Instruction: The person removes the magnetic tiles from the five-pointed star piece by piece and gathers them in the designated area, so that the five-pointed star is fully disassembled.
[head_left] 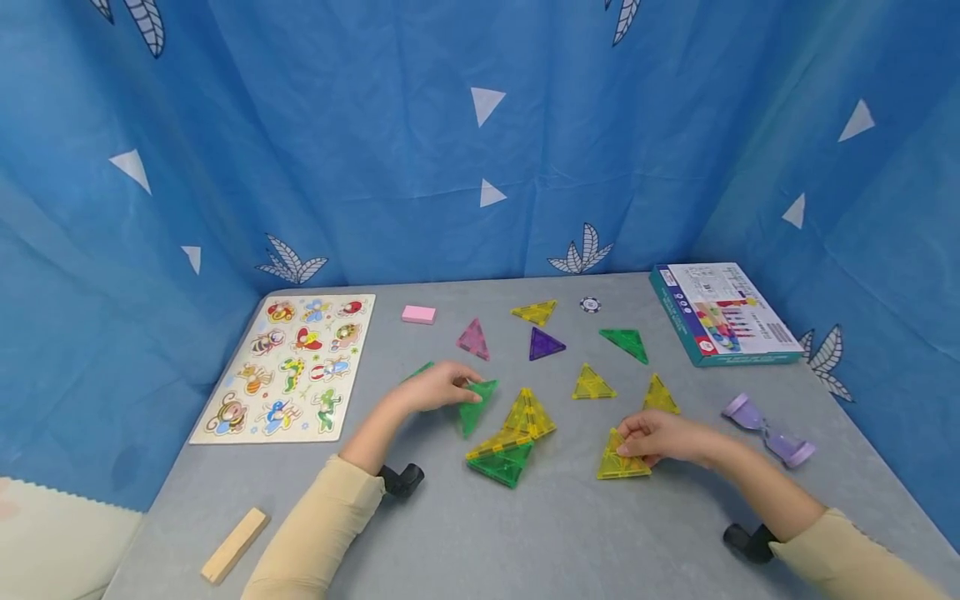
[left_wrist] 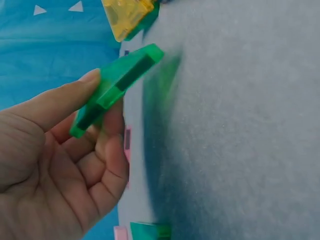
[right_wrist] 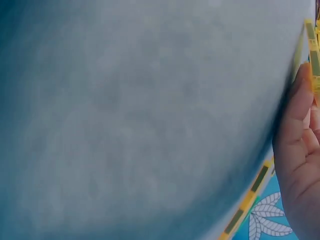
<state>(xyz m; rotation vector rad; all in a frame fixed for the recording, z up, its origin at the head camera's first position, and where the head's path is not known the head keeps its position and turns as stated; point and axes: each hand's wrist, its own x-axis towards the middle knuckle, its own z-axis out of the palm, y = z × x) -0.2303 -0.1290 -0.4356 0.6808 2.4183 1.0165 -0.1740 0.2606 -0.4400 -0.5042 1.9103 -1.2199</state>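
Note:
Between thumb and fingers, my left hand (head_left: 437, 387) pinches a green triangular magnetic tile (head_left: 476, 410). In the left wrist view that green tile (left_wrist: 120, 80) is tilted, its edge strip facing the camera. My right hand (head_left: 663, 437) pinches a yellow triangular magnetic tile (head_left: 619, 463) by its right side; only part of it shows in the right wrist view. Between the hands stands a joined shape of yellow tiles (head_left: 528, 414) and a green tile (head_left: 504, 467). Another green tile (head_left: 418, 372) lies partly hidden behind my left hand. Behind my right hand is a yellow tile (head_left: 660, 395).
Loose tiles lie farther back: pink (head_left: 474, 340), purple (head_left: 545, 343), green (head_left: 628, 342) and yellow (head_left: 593, 383). An insect puzzle board (head_left: 347, 333) and wooden block (head_left: 235, 546) lie left. A box (head_left: 720, 321) and purple hourglass (head_left: 768, 431) lie right.

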